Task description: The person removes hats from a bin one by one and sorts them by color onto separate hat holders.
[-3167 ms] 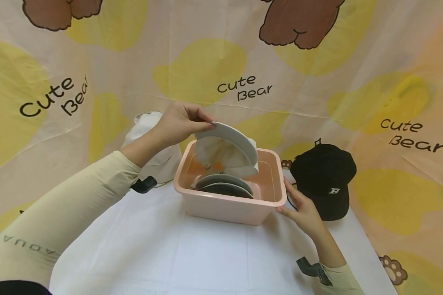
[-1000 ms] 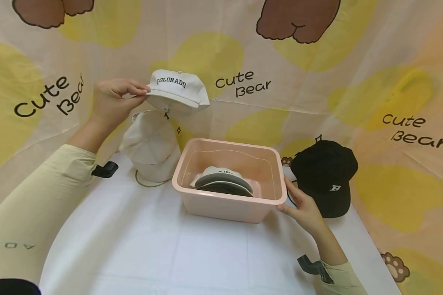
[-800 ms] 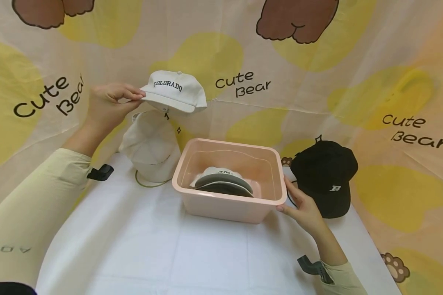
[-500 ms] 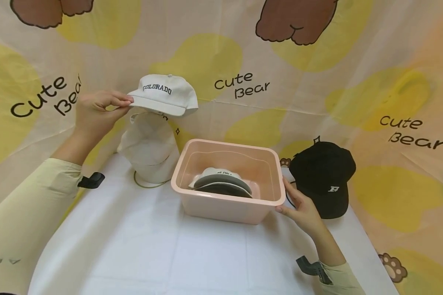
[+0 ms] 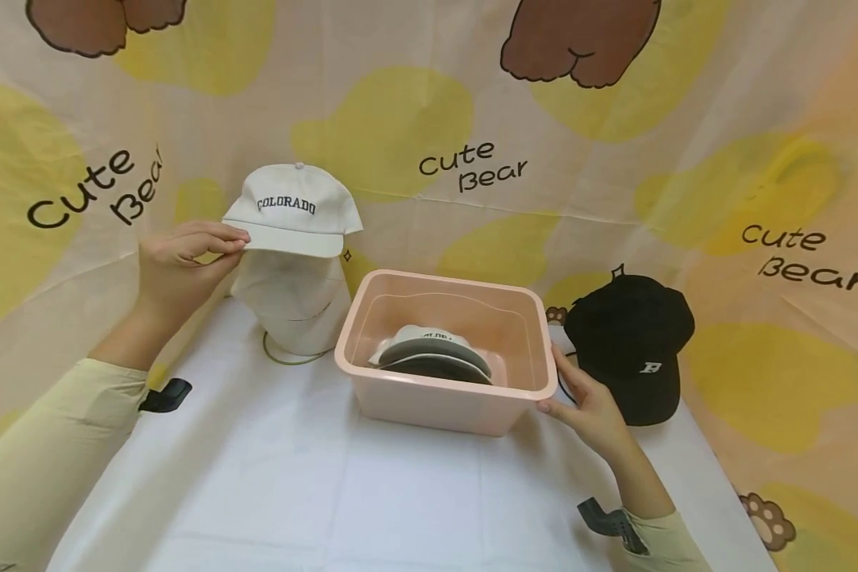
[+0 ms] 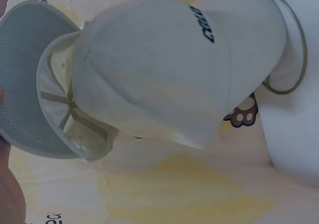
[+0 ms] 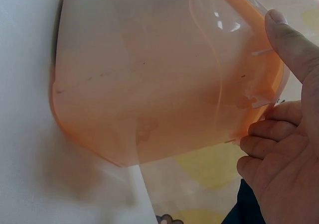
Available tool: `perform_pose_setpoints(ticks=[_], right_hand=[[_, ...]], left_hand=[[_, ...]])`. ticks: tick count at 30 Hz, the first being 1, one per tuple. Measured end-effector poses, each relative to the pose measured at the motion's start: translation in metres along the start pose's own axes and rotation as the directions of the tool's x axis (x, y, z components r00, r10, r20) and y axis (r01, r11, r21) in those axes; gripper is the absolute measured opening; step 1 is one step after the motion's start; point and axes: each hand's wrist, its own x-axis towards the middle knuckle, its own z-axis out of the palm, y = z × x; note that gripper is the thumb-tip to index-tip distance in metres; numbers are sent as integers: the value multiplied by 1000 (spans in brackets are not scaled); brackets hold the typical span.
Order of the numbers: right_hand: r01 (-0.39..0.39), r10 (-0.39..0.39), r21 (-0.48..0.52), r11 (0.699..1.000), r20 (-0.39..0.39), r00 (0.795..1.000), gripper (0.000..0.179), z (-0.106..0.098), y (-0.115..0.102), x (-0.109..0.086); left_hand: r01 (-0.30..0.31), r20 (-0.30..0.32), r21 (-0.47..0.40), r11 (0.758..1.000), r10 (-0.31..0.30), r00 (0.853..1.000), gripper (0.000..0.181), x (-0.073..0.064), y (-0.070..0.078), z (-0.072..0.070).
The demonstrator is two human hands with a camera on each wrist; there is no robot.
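Note:
My left hand (image 5: 186,266) pinches the brim of a white baseball cap (image 5: 286,199) lettered COLORADO. It is upright at the top of another white cap (image 5: 289,302) on a stand; in the head view I cannot tell whether they touch. In the left wrist view, the held cap's grey-looking brim (image 6: 30,74) is at the left, by the crown of the lettered stand cap (image 6: 154,59). My right hand (image 5: 593,413) grips the right end of a pink plastic bin (image 5: 429,409), thumb at its rim. Inside lie white caps (image 5: 429,334), brims towards me, partly overlapping.
A black cap (image 5: 629,342) with a white letter hangs on a stand to the right of the bin. A thin wire loop (image 5: 293,361) forms the left stand's base. Behind the white table (image 5: 407,500) hangs a printed cloth (image 5: 400,119).
My left hand has lifted the COLORADO cap out of the bin, carried it left, turned it upright and lowered it onto or just over the stand's white cap. My right hand has stayed on the bin.

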Motion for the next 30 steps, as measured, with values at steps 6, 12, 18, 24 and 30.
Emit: perform_pose_setpoints(ticks=[6,12,18,24,30], right_hand=[[-10,10,2,1000,-1,1000,93,0,0,-1],[-19,19,1,1000,0,1000,94,0,0,-2],[-25,25,10,1000,0,1000,94,1,-1,-2],[-16,16,1,1000,7,1000,94,0,-1,-2],[-9,9,-7,1000,-1,1000,94,-1,-1,-1]], left_hand=[[18,-12,-17,1000,-18,1000,22,-19,2,-3],[46,-12,-43,998,-47,999,25,-40,2,-6],[123,44,-43,991,-122,992,27,-59,-4,-12],[139,90,-57,989,-134,987,35,-70,-6,-16],[147,139,-64,987,-137,981,37,-73,1,-15]])
